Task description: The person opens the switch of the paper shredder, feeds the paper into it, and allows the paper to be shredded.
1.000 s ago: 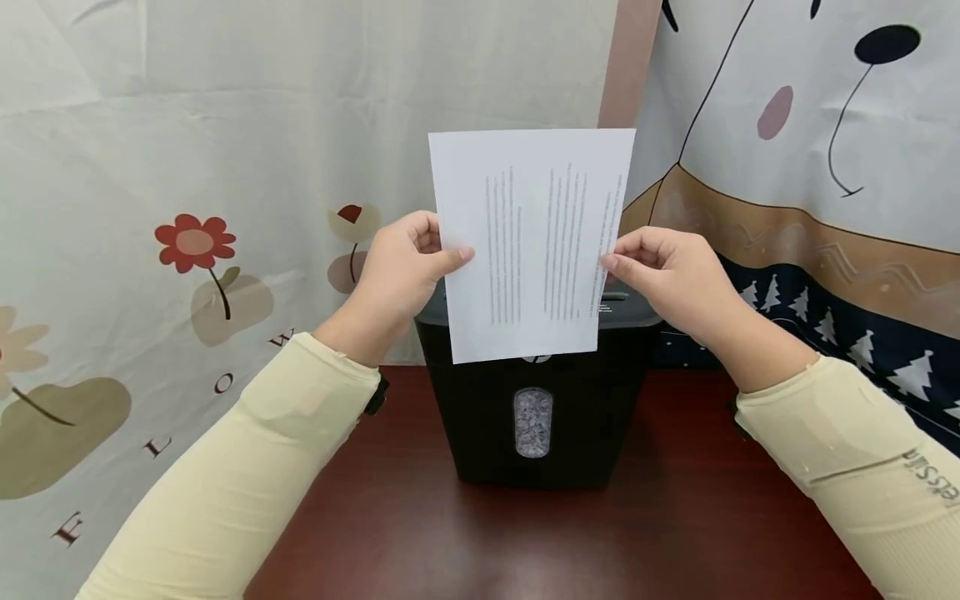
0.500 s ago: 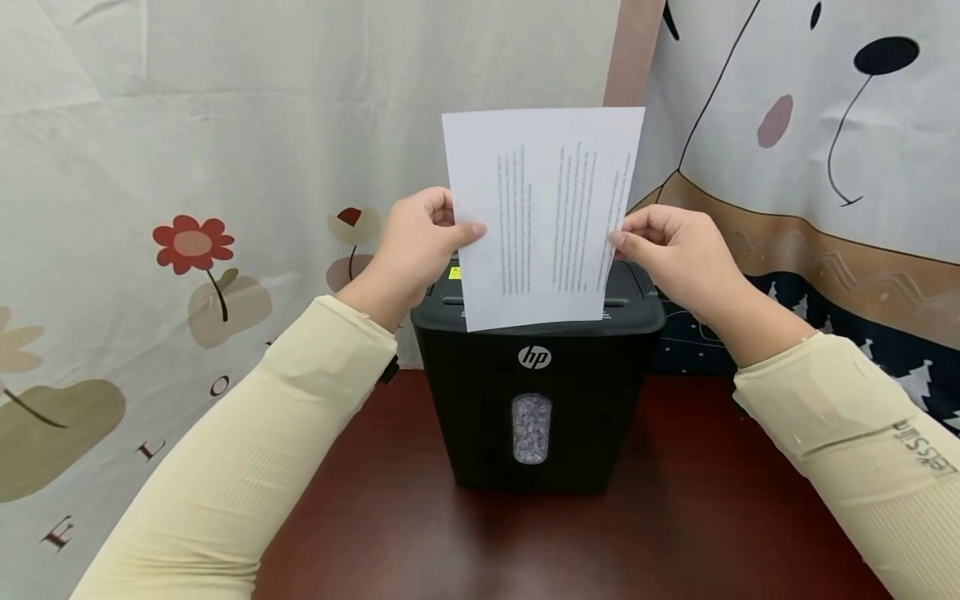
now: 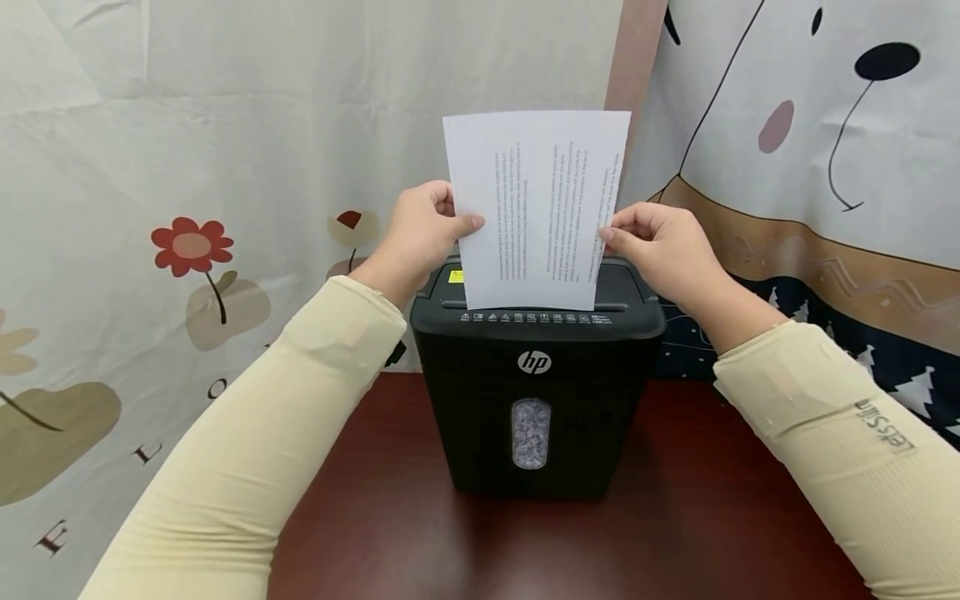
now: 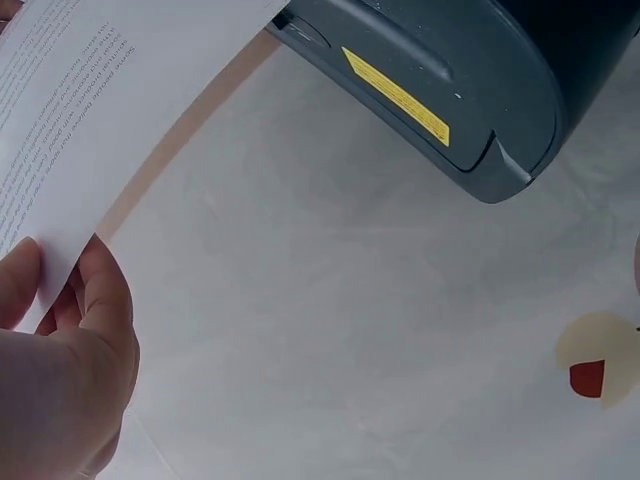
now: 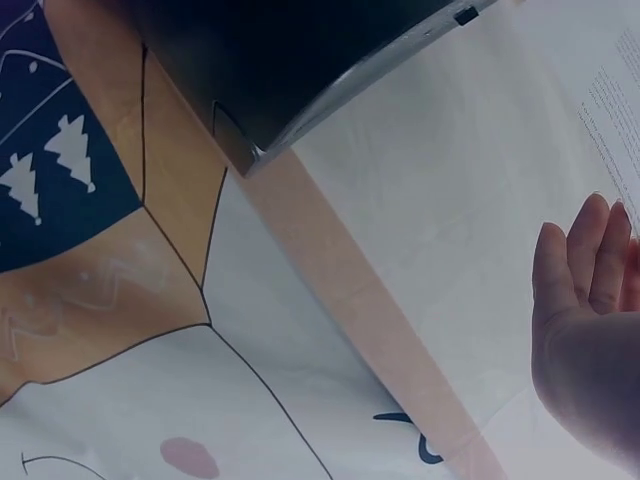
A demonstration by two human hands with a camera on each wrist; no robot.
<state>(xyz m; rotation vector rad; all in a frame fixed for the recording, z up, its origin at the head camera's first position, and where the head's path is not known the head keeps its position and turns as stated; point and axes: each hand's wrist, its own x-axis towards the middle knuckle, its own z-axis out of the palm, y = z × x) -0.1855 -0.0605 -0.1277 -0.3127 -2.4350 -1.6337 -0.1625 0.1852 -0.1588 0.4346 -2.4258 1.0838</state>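
Observation:
A white sheet of paper (image 3: pixel 536 208) with printed lines running up and down stands upright over a black HP paper shredder (image 3: pixel 480 400). The sheet's lower edge lies right at the feed slot (image 3: pixel 615 307) in the shredder's top. My left hand (image 3: pixel 423 229) pinches the left edge, thumb in front and fingers behind; the left wrist view shows this hand (image 4: pixel 75 340) gripping the paper (image 4: pixel 110 110). On the right edge my right hand (image 3: pixel 660 246) pinches the sheet between thumb and fingers. In the right wrist view the right hand (image 5: pixel 595 300) shows at the frame's edge beside the paper (image 5: pixel 620 110).
The shredder stands on a dark red-brown table (image 3: pixel 525 550); paper scraps show through its window (image 3: pixel 531 433). A yellow label (image 3: pixel 456 276) sits on its top. Behind hangs a pale curtain with flowers (image 3: pixel 192 247), and at right a cloth with a bear print (image 3: pixel 825 150).
Both hands have moved the paper up and back, so its lower edge went from in front of the shredder to the slot. The logo and top icons have come into view.

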